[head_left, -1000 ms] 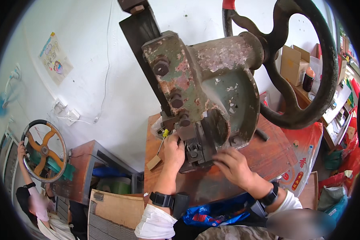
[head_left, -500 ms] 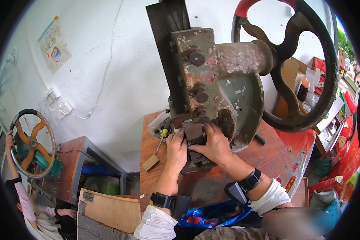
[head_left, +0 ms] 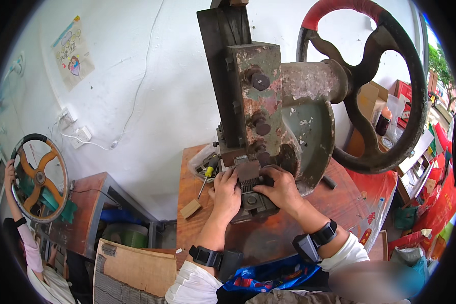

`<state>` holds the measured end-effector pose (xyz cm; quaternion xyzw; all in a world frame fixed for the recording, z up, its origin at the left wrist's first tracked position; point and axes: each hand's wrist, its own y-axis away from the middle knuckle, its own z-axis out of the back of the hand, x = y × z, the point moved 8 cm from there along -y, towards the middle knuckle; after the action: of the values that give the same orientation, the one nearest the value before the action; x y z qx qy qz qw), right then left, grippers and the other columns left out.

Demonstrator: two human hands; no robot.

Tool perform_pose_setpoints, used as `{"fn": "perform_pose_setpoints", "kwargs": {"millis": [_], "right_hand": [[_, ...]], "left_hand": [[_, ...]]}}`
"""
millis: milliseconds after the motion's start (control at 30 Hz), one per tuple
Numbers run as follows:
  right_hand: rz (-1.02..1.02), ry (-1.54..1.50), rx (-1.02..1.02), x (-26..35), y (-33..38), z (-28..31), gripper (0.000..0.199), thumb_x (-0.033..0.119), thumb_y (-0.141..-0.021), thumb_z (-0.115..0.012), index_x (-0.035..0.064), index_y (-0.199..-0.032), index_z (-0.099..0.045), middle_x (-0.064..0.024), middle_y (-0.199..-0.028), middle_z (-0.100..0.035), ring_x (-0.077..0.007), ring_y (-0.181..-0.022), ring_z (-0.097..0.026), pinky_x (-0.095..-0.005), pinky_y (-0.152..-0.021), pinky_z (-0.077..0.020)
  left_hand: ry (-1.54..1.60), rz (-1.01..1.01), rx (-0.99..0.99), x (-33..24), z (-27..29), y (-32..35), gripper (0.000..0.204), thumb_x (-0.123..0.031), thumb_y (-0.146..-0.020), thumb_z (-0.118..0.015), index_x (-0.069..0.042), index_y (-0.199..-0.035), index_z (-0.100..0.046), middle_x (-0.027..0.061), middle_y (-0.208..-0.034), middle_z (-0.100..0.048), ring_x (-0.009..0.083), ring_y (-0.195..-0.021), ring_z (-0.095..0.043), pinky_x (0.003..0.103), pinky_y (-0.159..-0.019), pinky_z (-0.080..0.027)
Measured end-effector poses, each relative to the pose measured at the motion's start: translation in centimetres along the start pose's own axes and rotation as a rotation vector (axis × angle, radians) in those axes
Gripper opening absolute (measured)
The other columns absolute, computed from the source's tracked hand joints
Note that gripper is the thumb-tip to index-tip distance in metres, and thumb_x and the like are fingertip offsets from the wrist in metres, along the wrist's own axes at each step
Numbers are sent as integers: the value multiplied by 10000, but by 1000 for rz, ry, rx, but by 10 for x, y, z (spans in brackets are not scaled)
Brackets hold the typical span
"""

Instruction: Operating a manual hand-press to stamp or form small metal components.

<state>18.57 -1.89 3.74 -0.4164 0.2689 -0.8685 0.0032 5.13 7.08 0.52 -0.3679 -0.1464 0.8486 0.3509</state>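
Observation:
My left hand (head_left: 225, 196) and my right hand (head_left: 282, 189) meet at the foot of a worn green-grey hand press (head_left: 261, 109). Between them is a small brownish rectangular piece (head_left: 248, 171) with a row of comb-like teeth along its near edge. The left fingers are bent against its left side; the right thumb and fingers close on its right side. It sits over the press's dark metal base (head_left: 253, 206), under the ram. Some fingertips are hidden behind the piece.
A large handwheel (head_left: 419, 96) rises at the right. On the wooden table (head_left: 309, 230) lie a yellow-handled screwdriver (head_left: 208, 172), a small wooden block (head_left: 190, 209) and a bag of metal parts (head_left: 203, 157). At far left, another person's hand (head_left: 9, 172) grips a second wheel.
The view has shifted slightly, so the press sits lower and farther right. My hands have drawn a little apart, and more of the teeth and base shows. The other person's lower arm has moved down.

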Motion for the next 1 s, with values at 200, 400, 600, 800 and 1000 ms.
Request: {"fn": "perform_pose_setpoints", "kwargs": {"millis": [200,400,600,800,1000], "right_hand": [[77,332,-186,-1,3,-6,593,313,-600,-824,-7,-1031,-573,-180,-1071,-579,-354,-1000,-569,-414,-833,-484],[-7,217,-128,28,7,13,673,340,-588,-836,-5,-1083,-539,-194,-1068,-575,-371,-1009,-562,-415,-839,-482],[646,470,-711,174,28,265,380,231,-848,-649,0,-1137,-567,-92,-878,-650,-174,-776,-636,-328,-767,-508],[-93,400,-62,144,-100,400,447,247,-852,-600,-42,-1186,-532,-107,-949,-651,-127,-804,-627,-272,-716,-504],[-30,189,-938,31,58,309,368,275,-817,-627,-8,-1052,-633,-79,-882,-663,-134,-753,-617,-252,-699,-498]], "left_hand": [[147,-92,-2,2,-1,1,451,-37,-798,-525,-70,-1248,-519,118,-1319,-474,323,-1237,-388,478,-991,-333],[356,73,-67,8,5,6,409,-70,-813,-521,-80,-1222,-538,107,-1296,-484,320,-1247,-385,585,-969,-318],[-70,65,31,-6,5,11,412,-116,-813,-530,-103,-1224,-556,48,-1303,-474,319,-1269,-350,742,-879,-252],[-22,90,57,-5,5,8,425,-143,-828,-520,-143,-1252,-543,39,-1347,-440,328,-1283,-326,760,-879,-224],[-85,131,79,-3,3,13,432,-159,-839,-519,-148,-1271,-522,44,-1366,-418,349,-1286,-317,737,-898,-236]]}}
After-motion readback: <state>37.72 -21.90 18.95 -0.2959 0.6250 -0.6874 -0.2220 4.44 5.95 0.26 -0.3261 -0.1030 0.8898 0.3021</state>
